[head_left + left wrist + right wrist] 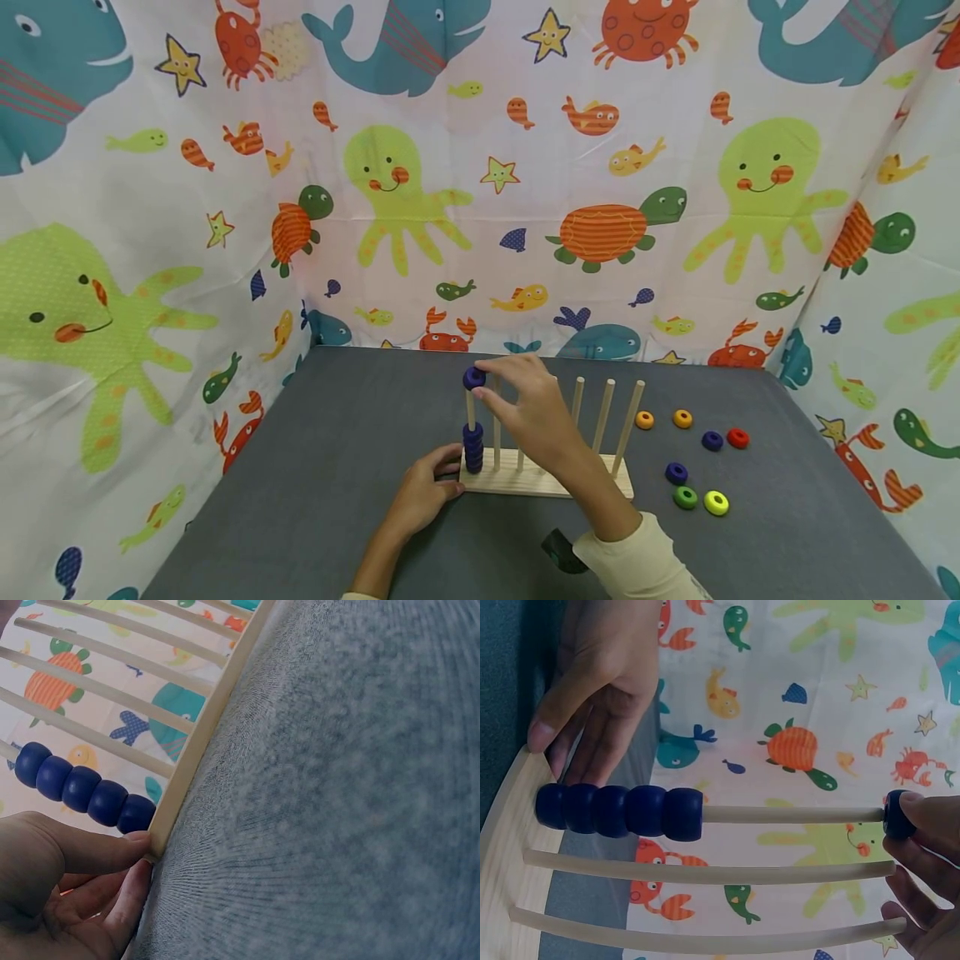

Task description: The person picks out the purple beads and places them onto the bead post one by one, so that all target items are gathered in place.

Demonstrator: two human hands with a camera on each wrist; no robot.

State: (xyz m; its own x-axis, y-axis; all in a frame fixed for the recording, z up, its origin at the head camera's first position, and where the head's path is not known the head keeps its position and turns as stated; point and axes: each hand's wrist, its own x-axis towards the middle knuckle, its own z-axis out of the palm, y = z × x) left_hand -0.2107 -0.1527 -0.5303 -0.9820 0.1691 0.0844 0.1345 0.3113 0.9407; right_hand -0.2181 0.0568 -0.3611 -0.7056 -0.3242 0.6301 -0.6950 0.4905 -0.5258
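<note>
A wooden peg stand [525, 483] with a row of upright pegs rests on the grey table. My left hand [422, 493] pinches the left end of its base between thumb and fingers, as the left wrist view shows. Several dark blue beads [472, 450] are stacked at the bottom of the leftmost peg [791, 814]. At that peg's top, my right hand [531, 410] pinches another blue bead [896, 814] between thumb and fingertips. The peg's tip meets this bead; how far it goes through its hole I cannot tell. My right hand hides parts of the middle pegs.
Loose beads lie to the right of the stand: two orange [644, 420], a red one [738, 438], two blue [677, 473], a green one [685, 497] and a yellow one [716, 502]. A dark object [562, 552] shows beside the right sleeve. A sea-animal curtain [465, 208] surrounds the table.
</note>
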